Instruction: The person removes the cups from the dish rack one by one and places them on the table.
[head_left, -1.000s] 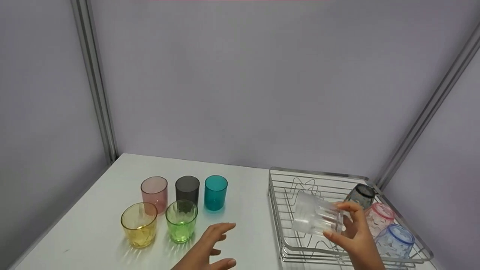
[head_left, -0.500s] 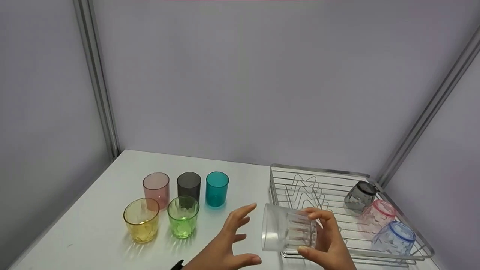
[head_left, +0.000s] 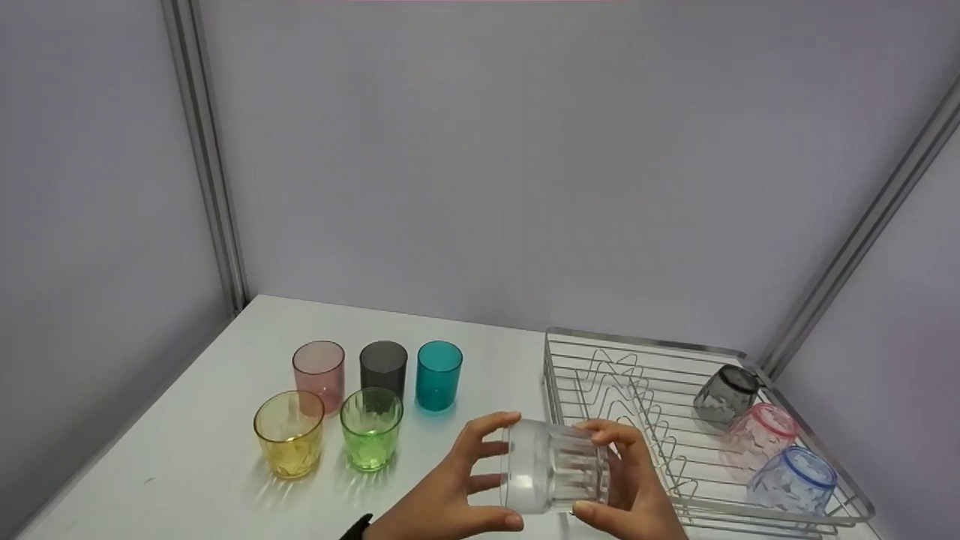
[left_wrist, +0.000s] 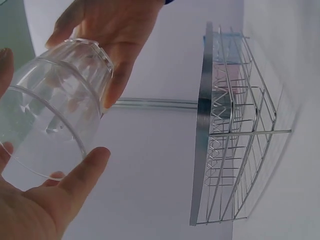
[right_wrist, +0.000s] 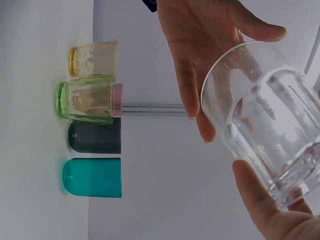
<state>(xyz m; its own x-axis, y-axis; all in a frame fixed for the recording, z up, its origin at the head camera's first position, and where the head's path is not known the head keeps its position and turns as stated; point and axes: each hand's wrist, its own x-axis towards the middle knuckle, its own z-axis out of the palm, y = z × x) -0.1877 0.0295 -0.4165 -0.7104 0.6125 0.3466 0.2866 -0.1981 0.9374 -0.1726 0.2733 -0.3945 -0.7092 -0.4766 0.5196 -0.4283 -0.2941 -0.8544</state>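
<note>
A clear ribbed glass (head_left: 551,474) lies on its side in the air over the white table's front edge, mouth to the left. My left hand (head_left: 499,469) holds its mouth end, fingers over the top and thumb underneath. My right hand (head_left: 592,471) grips the base end the same way. In the left wrist view the glass (left_wrist: 55,115) sits between my left thumb and fingers, with the right hand (left_wrist: 110,30) behind its base. The right wrist view shows the glass (right_wrist: 265,120) with my left hand (right_wrist: 200,60) at its rim.
Pink (head_left: 319,367), dark grey (head_left: 383,367) and teal (head_left: 439,375) cups stand upright in a row, with yellow (head_left: 289,433) and green (head_left: 370,427) glasses in front. A wire dish rack (head_left: 559,352) at the right holds grey (head_left: 724,394), pink-rimmed (head_left: 757,439) and blue-rimmed (head_left: 795,480) glasses, mouths down.
My right hand carried the clear glass left, out of the rack to the table's front. My left hand rose to meet it and now holds its mouth end.
</note>
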